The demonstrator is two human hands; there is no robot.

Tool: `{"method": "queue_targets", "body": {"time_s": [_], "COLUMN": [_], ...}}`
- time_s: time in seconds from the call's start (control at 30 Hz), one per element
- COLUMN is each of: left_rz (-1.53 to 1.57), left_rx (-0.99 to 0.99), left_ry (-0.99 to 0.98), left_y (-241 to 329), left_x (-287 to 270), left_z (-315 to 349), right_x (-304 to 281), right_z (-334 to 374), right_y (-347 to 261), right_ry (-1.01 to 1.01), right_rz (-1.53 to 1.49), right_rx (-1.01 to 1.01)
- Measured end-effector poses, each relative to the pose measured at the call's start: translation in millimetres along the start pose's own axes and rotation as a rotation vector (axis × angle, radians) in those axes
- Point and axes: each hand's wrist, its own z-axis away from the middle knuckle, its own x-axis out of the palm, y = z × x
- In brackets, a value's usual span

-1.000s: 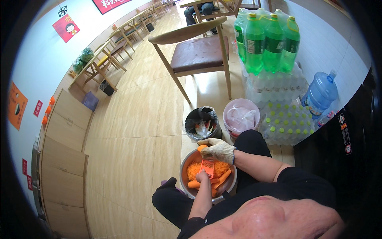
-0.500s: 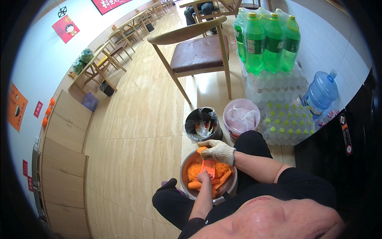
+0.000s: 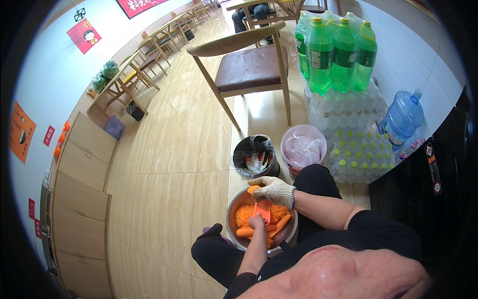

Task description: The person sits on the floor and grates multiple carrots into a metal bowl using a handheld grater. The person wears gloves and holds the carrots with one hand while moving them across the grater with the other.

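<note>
A round metal bowl (image 3: 289,233) sits between my legs, holding a heap of shredded carrot (image 3: 243,215) and several whole carrots (image 3: 282,223). My bare left hand (image 3: 257,221) is closed round the near end of an orange grater (image 3: 263,211), which slants over the bowl. At the grater's far end, my right hand (image 3: 273,192), in a whitish knitted work glove, grips a carrot (image 3: 253,189). The carrot's tip sticks out to the left of the glove; its lower part is hidden by the fingers.
Just beyond the bowl stand a black-lined bin (image 3: 254,155) with scraps and a pink bucket (image 3: 303,144) holding a plastic bag. A wooden chair (image 3: 249,67) is farther off. Packs of bottles (image 3: 343,57) and a blue water jug (image 3: 402,117) line the right wall. Cabinets (image 3: 82,199) run along the left.
The whole view has shifted very slightly. Both hands keep their grip on the grater and the carrot, with hardly any visible movement over the bowl.
</note>
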Motion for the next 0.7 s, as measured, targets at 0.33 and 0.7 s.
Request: {"method": "queue_targets", "body": {"time_s": [0.33,0.7], "left_rz": [-0.066,0.001], "left_rx": [-0.005,-0.007], "left_ry": [-0.014,-0.003], "left_y": [-2.9,-0.8], "left_x": [-1.1,-1.5], "left_z": [-3.9,2.5], "right_x": [2.0,0.8], "right_z": [2.3,-0.3], "right_y": [0.2,5.1], "right_ry": [-0.011,-0.024], "right_rz": [-0.021,-0.005], "right_rx": [0.013,-0.012]}}
